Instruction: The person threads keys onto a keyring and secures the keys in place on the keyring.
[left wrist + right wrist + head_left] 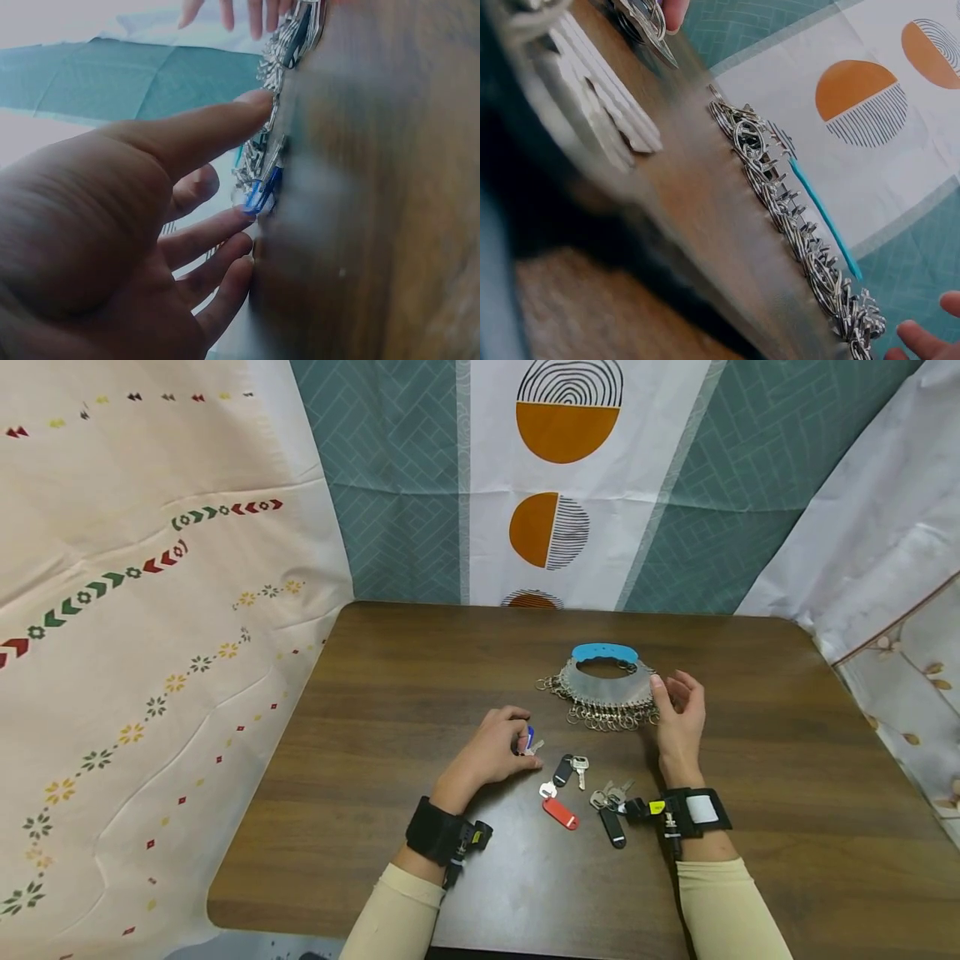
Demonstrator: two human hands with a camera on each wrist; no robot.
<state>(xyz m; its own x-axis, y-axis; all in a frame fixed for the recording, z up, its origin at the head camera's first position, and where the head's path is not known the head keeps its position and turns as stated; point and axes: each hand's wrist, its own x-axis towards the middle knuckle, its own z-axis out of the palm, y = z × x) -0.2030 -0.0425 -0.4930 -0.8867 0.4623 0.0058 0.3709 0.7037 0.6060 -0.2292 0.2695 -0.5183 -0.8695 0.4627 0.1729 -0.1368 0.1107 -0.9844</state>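
Observation:
My left hand (495, 747) is low over the table beside a blue key tag (530, 737) with a silver key on it. In the left wrist view its fingertips are right at the blue tag, while the thumb stands apart. My right hand (681, 727), fingers loosely bent, is at the right edge of a curved silver plate (618, 691). Many metal rings (603, 717) hang along that plate's front edge, and a blue strip (604, 652) runs along its back. The right wrist view shows only some fingertips (922, 341) beside the end rings.
Between my hands lie a dark tag (562, 771) with a key, a red tag (561, 813) with a key, and a black tag (612, 828) with keys near my right wrist. The wooden table (337, 827) ends at hanging cloths at the back.

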